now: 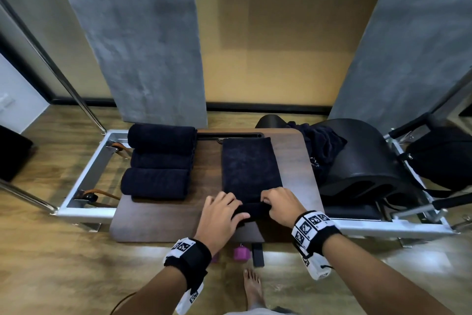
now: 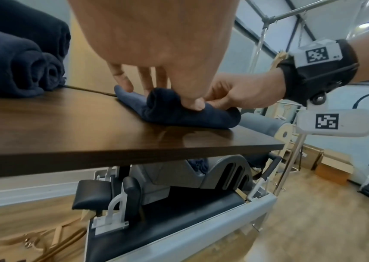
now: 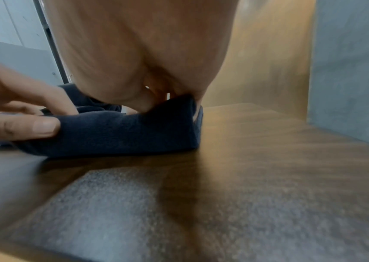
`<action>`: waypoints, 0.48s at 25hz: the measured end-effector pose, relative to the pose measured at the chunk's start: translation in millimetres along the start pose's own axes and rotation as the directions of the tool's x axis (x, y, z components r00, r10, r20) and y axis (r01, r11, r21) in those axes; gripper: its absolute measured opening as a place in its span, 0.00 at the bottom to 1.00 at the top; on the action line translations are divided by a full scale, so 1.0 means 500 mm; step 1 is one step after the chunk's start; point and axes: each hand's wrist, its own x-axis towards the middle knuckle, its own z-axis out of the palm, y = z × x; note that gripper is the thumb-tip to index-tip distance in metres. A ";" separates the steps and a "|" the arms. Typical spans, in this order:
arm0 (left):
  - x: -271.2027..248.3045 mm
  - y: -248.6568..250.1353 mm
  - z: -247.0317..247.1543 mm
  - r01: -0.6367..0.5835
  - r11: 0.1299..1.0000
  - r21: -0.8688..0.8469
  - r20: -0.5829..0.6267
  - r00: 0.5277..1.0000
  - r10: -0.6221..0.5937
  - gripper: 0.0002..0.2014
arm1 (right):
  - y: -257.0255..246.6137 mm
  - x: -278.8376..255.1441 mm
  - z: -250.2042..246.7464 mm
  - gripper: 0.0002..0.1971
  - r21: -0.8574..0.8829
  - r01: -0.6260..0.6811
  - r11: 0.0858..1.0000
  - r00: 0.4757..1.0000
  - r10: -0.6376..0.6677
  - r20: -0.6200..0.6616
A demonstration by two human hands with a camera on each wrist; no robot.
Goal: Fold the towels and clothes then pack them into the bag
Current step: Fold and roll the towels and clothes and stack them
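- On the near edge of the dark wooden tabletop [image 1: 158, 215] we are rolling a dark navy towel [image 1: 251, 161]: its near end is already curled into a small roll, and the rest lies flat, stretching toward the far side.
- Our left hand [image 1: 219, 215] holds the left part of the roll, fingers bent over the top and thumb pressed in from the near side.
- Our right hand [image 1: 282, 206] grips the right part, fingers hooked over the roll and curled round it; neither hand is spread flat.
- Next, we judge, both hands must push the roll evenly away, keeping it tight and its ends level so it does not skew.
- Three rolled towels [image 1: 159, 161] lie side by side at the far left of the tabletop, apparently finished.
- Crumpled dark clothes [image 1: 319, 146] sit to the right on the black curved equipment [image 1: 362, 161], still unfolded.
- A black bag [image 1: 444, 159] rests farther right; packing has not begun, so we are roughly midway.
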 end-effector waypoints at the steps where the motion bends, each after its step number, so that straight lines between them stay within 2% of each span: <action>1: 0.005 -0.005 0.006 0.019 1.000 -0.004 0.018 1.000 -0.019 0.22 | 0.005 0.001 0.000 0.12 0.058 -0.006 0.998 1.000 0.007 -0.018; 3: 0.020 -0.009 0.012 0.047 0.999 -0.002 0.011 0.999 -0.047 0.19 | 0.012 0.001 0.002 0.10 0.140 0.021 0.990 0.990 -0.002 -0.139; 5: 0.041 -0.011 0.016 0.089 0.996 0.028 0.004 0.996 -0.089 0.16 | 0.018 -0.008 0.003 0.06 0.057 0.102 0.993 0.941 -0.078 -0.331; 6: 0.052 -0.012 0.016 0.116 0.993 0.033 -0.002 0.993 -0.116 0.16 | 0.021 -0.013 0.005 0.10 -0.011 0.146 0.989 0.919 -0.140 -0.369; 8: 0.068 -0.016 0.019 0.169 0.985 0.034 -0.009 0.986 -0.169 0.16 | 0.026 -0.022 0.014 0.19 -0.132 0.229 0.964 0.909 -0.260 -0.326; 9: 0.074 -0.017 0.022 0.178 0.983 0.043 -0.009 0.984 -0.178 0.16 | 0.028 -0.022 0.019 0.20 -0.164 0.256 0.953 0.912 -0.294 -0.285; 12: 0.078 -0.019 0.026 0.154 0.982 0.112 -0.032 0.988 -0.151 0.19 | 0.026 0.000 0.014 0.13 -0.142 0.264 0.954 0.939 -0.288 -0.191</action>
